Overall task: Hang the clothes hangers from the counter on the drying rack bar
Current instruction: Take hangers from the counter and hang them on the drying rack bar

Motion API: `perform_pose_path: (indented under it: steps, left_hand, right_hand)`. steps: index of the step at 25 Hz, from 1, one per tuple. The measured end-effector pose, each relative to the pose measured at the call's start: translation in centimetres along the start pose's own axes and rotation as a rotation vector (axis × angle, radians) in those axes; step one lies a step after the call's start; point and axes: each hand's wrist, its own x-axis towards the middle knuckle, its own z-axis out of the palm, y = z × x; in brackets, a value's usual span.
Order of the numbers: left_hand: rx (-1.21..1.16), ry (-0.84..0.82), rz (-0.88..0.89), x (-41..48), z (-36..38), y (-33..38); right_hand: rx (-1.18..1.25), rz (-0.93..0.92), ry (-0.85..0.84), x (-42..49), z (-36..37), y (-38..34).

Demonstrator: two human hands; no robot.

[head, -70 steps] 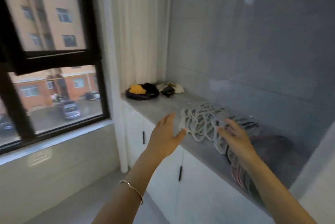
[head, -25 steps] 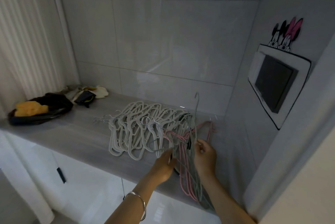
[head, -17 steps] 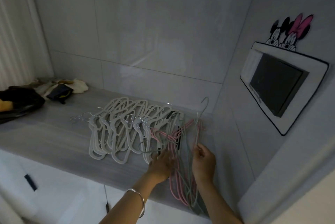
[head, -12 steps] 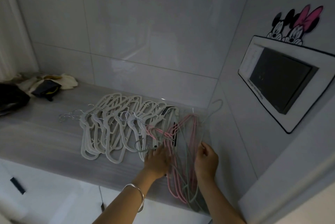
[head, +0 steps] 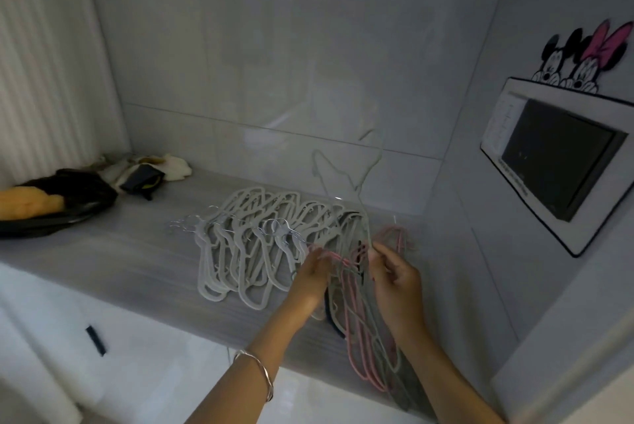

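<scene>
Right hand (head: 394,281) pinches a thin grey hanger (head: 364,214), raised upright. Just left, left hand (head: 312,274) curls its fingers on pink hangers (head: 355,351); white hangers (head: 240,252) lie farther left.

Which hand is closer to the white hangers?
Left. The left hand is at the edge of the white hangers; the right hand is farther off, by the pink hangers, pinching a thin hanger.

Left of the fingers (head: 379,249), matt pale hangers (head: 240,262) with shiny metal hooks (head: 187,223) on a matt grey-streaked counter (head: 103,252). Under and between the fingers, thin pink hangers (head: 356,344) and a thin grey hanger (head: 365,217), matt-coated. Beyond, glossy smooth wall tiles (head: 274,63).
</scene>
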Motion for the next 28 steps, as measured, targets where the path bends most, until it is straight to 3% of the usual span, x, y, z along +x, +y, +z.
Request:
perform_pose_path:
  steps: [3, 7, 13, 23, 28]
  left_hand:
    - [-0.212, 0.118, -0.019, -4.1, -2.3, 2.3]
    - [-0.437, 0.409, 0.200, -15.6, -4.5, 7.4]
    - [-0.322, 0.836, 0.499, -35.9, -3.4, 12.4]
    - [-0.094, 1.483, 0.652, -63.9, -1.0, 16.5]
    - [-0.069, 1.643, 0.638, -76.6, -0.7, 15.3]
  right_hand:
    - [0.220, -0.065, -0.169, -1.5, 1.1, -4.1]
    - [0.461, -0.177, -0.346, -6.3, 0.6, -10.2]
    - [0.816, -0.105, -0.706, -17.4, -5.2, -19.8]
    - [0.980, -0.268, -1.233, -35.3, -9.6, -32.8]
    - [1.021, -0.262, -1.490, -45.2, -10.0, -37.9]
